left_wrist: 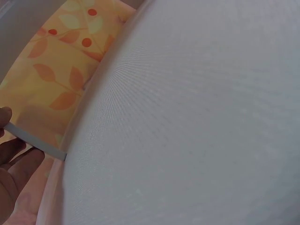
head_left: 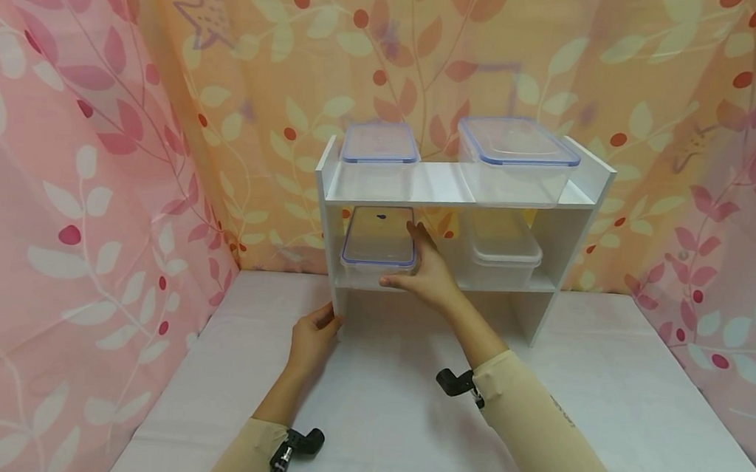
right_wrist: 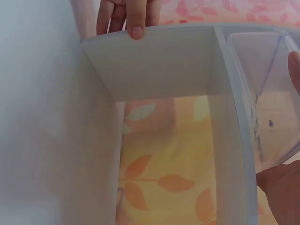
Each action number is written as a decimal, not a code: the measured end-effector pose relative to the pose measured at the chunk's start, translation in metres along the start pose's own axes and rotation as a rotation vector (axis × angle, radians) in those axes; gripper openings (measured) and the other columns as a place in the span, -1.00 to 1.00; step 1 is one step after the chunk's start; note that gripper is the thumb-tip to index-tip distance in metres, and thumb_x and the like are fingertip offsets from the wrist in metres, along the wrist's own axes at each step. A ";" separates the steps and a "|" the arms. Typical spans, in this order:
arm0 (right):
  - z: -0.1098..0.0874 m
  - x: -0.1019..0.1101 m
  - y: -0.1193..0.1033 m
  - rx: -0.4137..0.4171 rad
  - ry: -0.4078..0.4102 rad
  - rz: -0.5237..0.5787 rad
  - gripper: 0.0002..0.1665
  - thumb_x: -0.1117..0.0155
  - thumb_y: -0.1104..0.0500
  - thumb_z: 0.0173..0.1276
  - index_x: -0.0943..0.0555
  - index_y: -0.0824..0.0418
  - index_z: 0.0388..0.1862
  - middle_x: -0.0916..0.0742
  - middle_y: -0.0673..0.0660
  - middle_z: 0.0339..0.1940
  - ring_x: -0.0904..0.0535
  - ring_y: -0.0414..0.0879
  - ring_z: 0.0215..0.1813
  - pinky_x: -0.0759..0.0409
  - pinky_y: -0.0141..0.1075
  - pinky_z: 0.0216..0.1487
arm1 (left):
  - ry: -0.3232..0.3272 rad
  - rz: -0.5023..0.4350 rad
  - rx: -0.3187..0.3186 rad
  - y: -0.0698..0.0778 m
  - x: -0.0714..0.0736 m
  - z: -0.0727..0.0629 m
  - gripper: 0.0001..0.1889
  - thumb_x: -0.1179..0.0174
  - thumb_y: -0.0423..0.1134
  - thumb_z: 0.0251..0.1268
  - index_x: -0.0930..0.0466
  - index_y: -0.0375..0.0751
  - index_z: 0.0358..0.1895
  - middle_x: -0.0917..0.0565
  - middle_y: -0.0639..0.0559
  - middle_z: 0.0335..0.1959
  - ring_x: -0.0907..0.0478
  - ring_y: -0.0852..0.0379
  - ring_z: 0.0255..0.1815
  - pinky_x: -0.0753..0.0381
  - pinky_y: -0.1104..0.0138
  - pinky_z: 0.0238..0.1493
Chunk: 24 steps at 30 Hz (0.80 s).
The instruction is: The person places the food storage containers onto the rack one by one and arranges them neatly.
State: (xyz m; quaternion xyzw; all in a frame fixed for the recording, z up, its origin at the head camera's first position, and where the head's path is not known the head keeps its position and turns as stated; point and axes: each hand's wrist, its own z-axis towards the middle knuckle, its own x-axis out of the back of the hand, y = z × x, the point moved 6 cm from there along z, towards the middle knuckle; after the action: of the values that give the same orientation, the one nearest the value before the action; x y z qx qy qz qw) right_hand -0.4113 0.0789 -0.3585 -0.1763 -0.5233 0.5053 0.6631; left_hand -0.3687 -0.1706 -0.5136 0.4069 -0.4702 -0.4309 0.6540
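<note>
A clear lidded food container (head_left: pixel 379 243) with a blue rim stands on the left of the white rack's (head_left: pixel 437 183) middle shelf. My right hand (head_left: pixel 430 276) holds its front right corner, the thumb in front and the fingers along the right side. Part of this hand (right_wrist: pixel 283 187) also shows at the right edge of the right wrist view. My left hand (head_left: pixel 311 338) pinches the lower front edge of the rack's left side panel, thumb on one face and fingers on the other. In the left wrist view the fingers (left_wrist: pixel 23 164) lie against that thin edge.
Two clear containers with blue-rimmed lids, a smaller one (head_left: pixel 380 147) and a larger one (head_left: pixel 518 147), stand on the top shelf. A white-lidded container (head_left: pixel 500 249) is at the middle shelf's right. Patterned curtains (head_left: pixel 261 108) surround the white-covered table (head_left: pixel 389 429).
</note>
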 end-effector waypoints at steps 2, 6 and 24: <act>-0.002 0.001 -0.001 0.009 0.004 -0.006 0.48 -0.76 -0.08 -0.06 -0.03 0.04 0.71 0.02 0.12 0.74 0.13 0.04 0.72 0.00 0.09 0.66 | -0.002 -0.002 0.000 0.000 0.000 0.000 -0.52 -0.33 -0.17 0.42 -0.58 -0.22 0.34 -0.68 -0.15 0.23 -0.66 0.03 0.22 -0.68 0.10 0.17; -0.007 0.002 -0.004 0.011 0.012 -0.012 0.46 -0.75 -0.11 -0.04 -0.04 0.05 0.71 0.00 0.12 0.74 0.13 0.02 0.73 -0.01 0.09 0.66 | -0.003 -0.013 0.002 0.001 -0.001 -0.001 -0.53 -0.32 -0.19 0.43 -0.58 -0.22 0.35 -0.67 -0.17 0.25 -0.66 0.00 0.23 -0.70 0.13 0.14; -0.037 0.012 -0.010 0.032 0.068 -0.008 0.32 -0.70 -0.05 0.07 -0.12 0.12 0.68 -0.12 0.09 0.72 0.03 0.04 0.71 -0.03 0.11 0.65 | 0.009 -0.022 0.000 0.002 -0.001 -0.002 -0.53 -0.34 -0.22 0.41 -0.59 -0.23 0.33 -0.69 -0.17 0.22 -0.68 -0.01 0.17 -0.73 0.23 0.04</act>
State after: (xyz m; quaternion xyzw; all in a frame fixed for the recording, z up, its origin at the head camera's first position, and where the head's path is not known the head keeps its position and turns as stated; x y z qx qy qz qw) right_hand -0.3746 0.0958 -0.3593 -0.1805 -0.4929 0.5046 0.6855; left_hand -0.3668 -0.1693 -0.5125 0.4142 -0.4625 -0.4362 0.6513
